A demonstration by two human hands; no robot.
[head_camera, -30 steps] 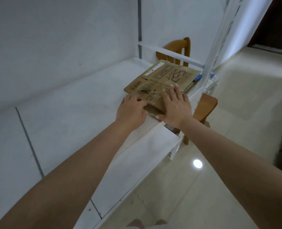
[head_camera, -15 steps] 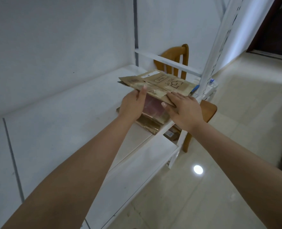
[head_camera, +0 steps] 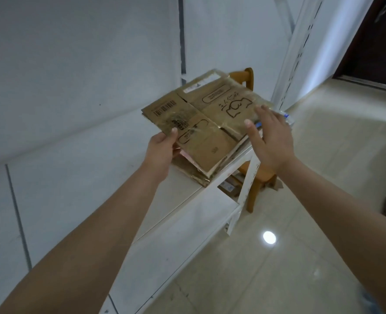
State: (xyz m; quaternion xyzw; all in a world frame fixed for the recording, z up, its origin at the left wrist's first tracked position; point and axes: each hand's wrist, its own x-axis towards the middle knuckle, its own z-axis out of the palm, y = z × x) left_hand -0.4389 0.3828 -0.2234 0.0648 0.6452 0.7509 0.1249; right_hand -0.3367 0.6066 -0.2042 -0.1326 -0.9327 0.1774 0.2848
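Observation:
A flattened brown cardboard box (head_camera: 205, 116) with black print and a barcode is lifted and tilted above the white shelf (head_camera: 78, 177). My left hand (head_camera: 162, 147) pinches its near left edge, thumb on top. My right hand (head_camera: 270, 138) hovers at its right side with fingers spread and straight; whether they touch the cardboard is unclear. Under the lifted sheet lie more flat cardboard pieces (head_camera: 192, 171) on the shelf's front edge.
A white slotted upright post (head_camera: 293, 55) rises at the shelf's right corner. A wooden chair (head_camera: 257, 182) stands behind and below the shelf on the glossy tiled floor (head_camera: 300, 234). White wall panels close the left and back.
The top cardboard sheet has risen off the stack and tilted up. My right hand let go of its edge and spread open at its right side.

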